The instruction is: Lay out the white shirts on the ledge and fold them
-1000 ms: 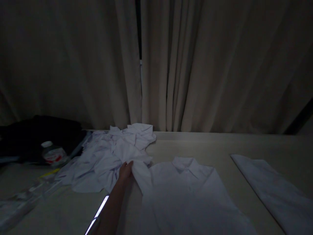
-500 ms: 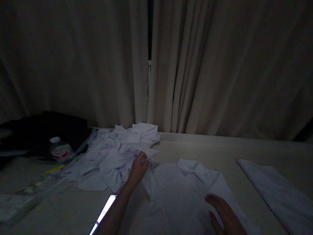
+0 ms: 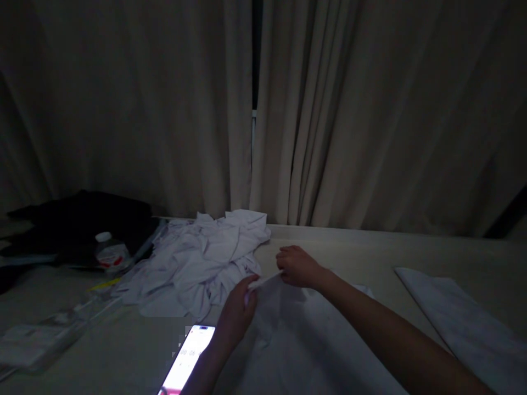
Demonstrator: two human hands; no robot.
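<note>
- Left hand (image 3: 239, 307) pinches the white shirt (image 3: 304, 329)'s edge, shirt spreading toward 4 o'clock.
- Right hand (image 3: 297, 266) grips the same edge, at 2 o'clock from the left.

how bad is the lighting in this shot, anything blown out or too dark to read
Head view: very dim overall, curtains and table murky. The lit phone screen is the one blown-out patch, its content unreadable. The dark heap at far left loses all detail. The left hand and right hand pinching the white shirt are soft but legible; the crumpled white pile shows its folds.
</note>
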